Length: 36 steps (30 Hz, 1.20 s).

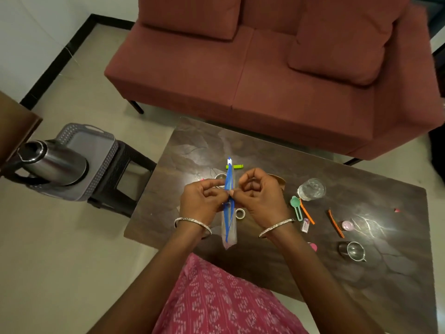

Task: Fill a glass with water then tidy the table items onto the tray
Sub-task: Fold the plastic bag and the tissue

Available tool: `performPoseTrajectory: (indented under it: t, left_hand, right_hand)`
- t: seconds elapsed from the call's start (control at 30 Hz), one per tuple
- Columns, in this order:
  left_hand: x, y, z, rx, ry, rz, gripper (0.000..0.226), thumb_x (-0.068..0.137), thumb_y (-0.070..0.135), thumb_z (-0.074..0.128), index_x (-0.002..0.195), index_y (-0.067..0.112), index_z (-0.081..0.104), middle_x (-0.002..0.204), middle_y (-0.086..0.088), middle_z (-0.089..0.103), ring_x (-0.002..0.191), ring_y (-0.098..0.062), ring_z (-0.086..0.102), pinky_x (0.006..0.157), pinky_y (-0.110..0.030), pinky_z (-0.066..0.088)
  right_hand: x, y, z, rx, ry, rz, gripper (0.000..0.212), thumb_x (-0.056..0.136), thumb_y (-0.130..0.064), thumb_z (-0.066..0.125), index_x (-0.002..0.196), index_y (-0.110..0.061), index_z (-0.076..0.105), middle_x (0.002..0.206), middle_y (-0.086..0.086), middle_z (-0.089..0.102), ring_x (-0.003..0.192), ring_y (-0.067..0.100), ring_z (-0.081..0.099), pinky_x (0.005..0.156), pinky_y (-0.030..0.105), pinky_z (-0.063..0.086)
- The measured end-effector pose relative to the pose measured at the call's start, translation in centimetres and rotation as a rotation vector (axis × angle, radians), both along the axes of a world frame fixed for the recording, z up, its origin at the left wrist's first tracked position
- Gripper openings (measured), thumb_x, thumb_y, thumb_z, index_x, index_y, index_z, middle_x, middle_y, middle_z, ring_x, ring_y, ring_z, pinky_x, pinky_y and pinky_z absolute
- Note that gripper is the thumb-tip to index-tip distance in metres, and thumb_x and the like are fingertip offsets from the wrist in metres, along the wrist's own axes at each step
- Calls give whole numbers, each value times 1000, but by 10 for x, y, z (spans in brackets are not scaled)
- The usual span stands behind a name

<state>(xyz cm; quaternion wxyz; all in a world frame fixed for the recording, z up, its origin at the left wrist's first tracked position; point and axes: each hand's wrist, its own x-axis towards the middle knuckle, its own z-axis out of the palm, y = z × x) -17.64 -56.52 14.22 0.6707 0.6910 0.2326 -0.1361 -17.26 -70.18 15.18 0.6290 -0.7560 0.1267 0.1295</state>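
A clear glass [311,189] of water stands upright on the dark table [361,208] among small scattered items, while the grey perforated tray [96,150] rests on a stool, well apart.

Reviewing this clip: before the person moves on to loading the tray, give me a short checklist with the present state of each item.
1. Glass filled: cannot tell; it stands upright on the table, clear, water level not readable.
2. Tray has room: not ok; a steel jug takes up much of it.
3. Hands free: not ok; left hand and right hand both pinch a clear zip bag with blue strip.
4. Bag sealed: cannot tell.
5. Small items gathered: not ok; steel cup, tape roll, green scoop lie scattered.
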Motion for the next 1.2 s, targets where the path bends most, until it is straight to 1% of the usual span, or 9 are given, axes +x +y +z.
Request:
performPoseTrajectory:
  t: [0.07,0.17,0.3,0.4,0.57,0.73,0.9,1.1,1.2]
  left_hand:
    - [-1,-2,-5,184,-71,-27,25,75,-1,74,97,12,73,72,-14,72,70,-29,73,68,-46,61]
    - [-3,0,-8,553,-202,-35,18,70,14,73,85,24,74,63,9,68,56,-6,67,60,-27,58]
    - [-8,6,-4,768,-284,-13,7,70,29,69,77,30,71,58,14,66,53,1,63,54,-15,43]
    - [-11,8,-1,743,-322,-29,3,75,27,70,77,30,70,62,14,67,53,-1,64,55,-20,50]
    - [-15,9,3,650,-335,-44,5,79,23,70,82,26,72,68,13,70,55,-4,67,56,-35,58]
    - [-17,7,4,624,-339,-29,6,79,20,70,81,25,72,70,9,72,56,-8,68,57,-37,57]
    - [-19,9,5,619,-380,-28,8,80,18,71,83,25,73,72,10,72,58,-5,68,56,-36,59]
    - [-20,14,9,627,-434,-24,9,80,18,71,84,26,72,71,14,70,58,1,67,56,-34,59]
    - [-20,13,13,645,-485,-39,9,79,20,72,84,27,71,71,16,69,59,2,67,55,-30,59]
  right_hand:
    - [-3,-2,-1,-157,-114,-3,27,75,5,75,77,-18,59,70,-5,63,55,3,57,55,21,51]
    - [-4,-8,-2,-399,-272,-6,27,69,5,69,69,-22,66,72,-9,60,57,7,55,58,23,48]
    - [-3,-17,-8,-523,-300,15,29,72,5,63,73,-19,79,85,-6,54,67,11,55,61,30,48]
    - [-6,-15,-9,-544,-316,47,32,75,5,59,79,-19,81,103,-4,52,75,10,59,63,27,47]
    - [-7,-2,-9,-649,-277,168,35,79,3,56,90,-20,81,129,2,56,117,21,51,94,33,46]
    - [-7,6,-11,-797,-157,248,25,89,-16,59,103,-21,78,141,1,51,127,22,42,100,33,42]
    - [-4,10,-13,-881,-47,331,28,91,-30,64,117,-28,72,141,-2,51,130,22,40,103,36,44]
    - [-4,21,-12,-767,-187,213,23,82,-17,71,98,-33,75,132,-4,57,125,18,46,97,27,38]
    - [0,29,-9,-741,-208,228,21,84,-27,71,103,-34,75,135,-3,55,127,19,45,102,31,37]
